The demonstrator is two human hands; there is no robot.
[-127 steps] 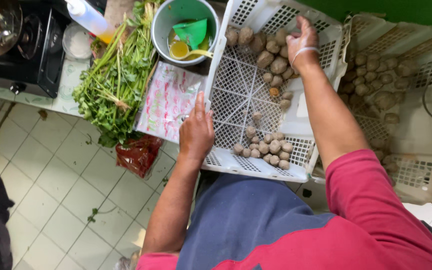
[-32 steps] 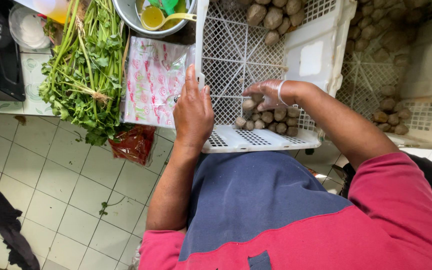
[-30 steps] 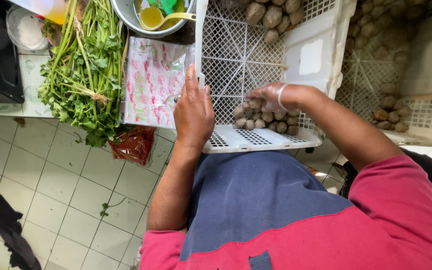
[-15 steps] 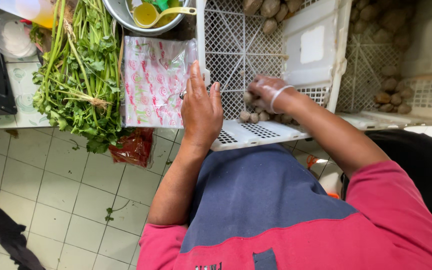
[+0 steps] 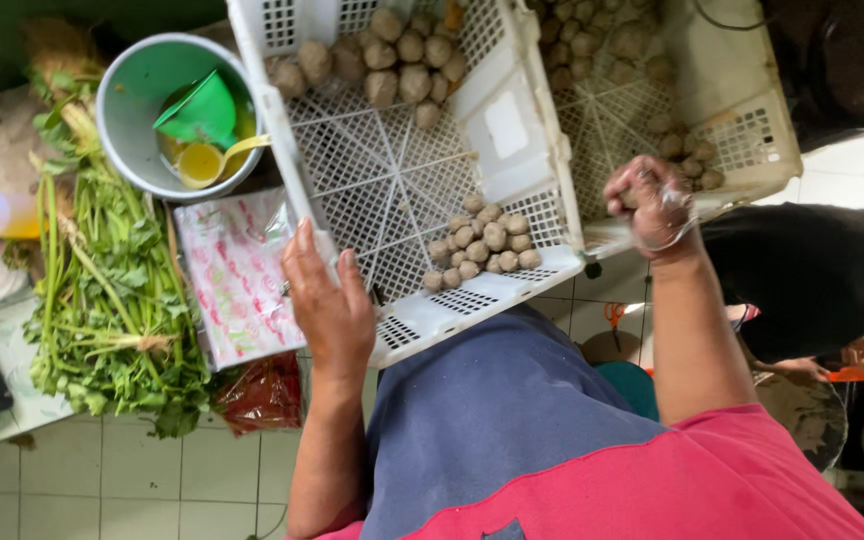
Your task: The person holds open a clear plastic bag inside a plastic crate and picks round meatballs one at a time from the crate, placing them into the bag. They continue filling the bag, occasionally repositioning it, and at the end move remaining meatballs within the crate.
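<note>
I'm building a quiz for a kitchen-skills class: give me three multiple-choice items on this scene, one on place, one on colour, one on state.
1. Where does the left hand rest?
A. on the near crate's left rim
B. in the bucket
C. on the greens

2. What colour is the funnel in the bucket?
A. red
B. green
C. white

3. How is the right hand?
A. flat and open
B. closed with fingers curled, over the far crate's edge
C. resting on the floor

Key: 1 A, the palm lies on the white rim; 2 B, it is bright green; 3 B, the fingers are curled in.
</note>
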